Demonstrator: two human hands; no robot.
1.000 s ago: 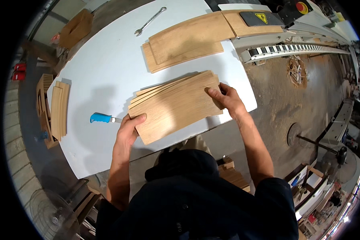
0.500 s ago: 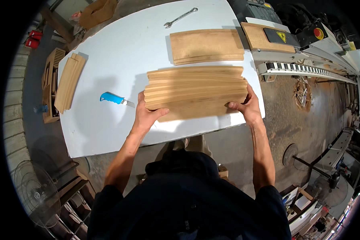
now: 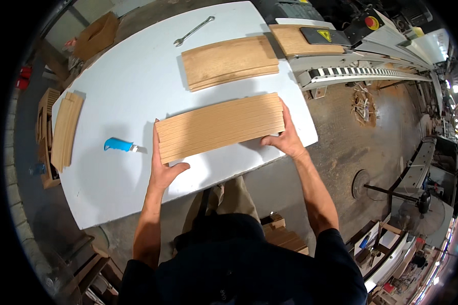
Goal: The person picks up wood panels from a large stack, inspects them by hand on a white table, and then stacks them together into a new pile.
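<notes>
A stack of light wooden boards is between my two hands near the front of the white table, its long edges facing up in fairly even rows. My left hand grips the left end, fingers along that end and thumb stretched out at the near corner. Round the right end is my right hand, its thumb by the near edge. The undersides of the boards and some fingertips are hidden. Left of the stack lies a blue utility knife with its blade out, pointing toward my left hand.
Behind the held boards lies another wooden stack, with a wrench beyond it. More narrow boards sit at the left table edge. A machine with a red button and a long rail stands to the right.
The boards, fanned and uneven before, are now lined up with their edges upward. My thumbs have come off the near board's face. The view has turned and shifted.
</notes>
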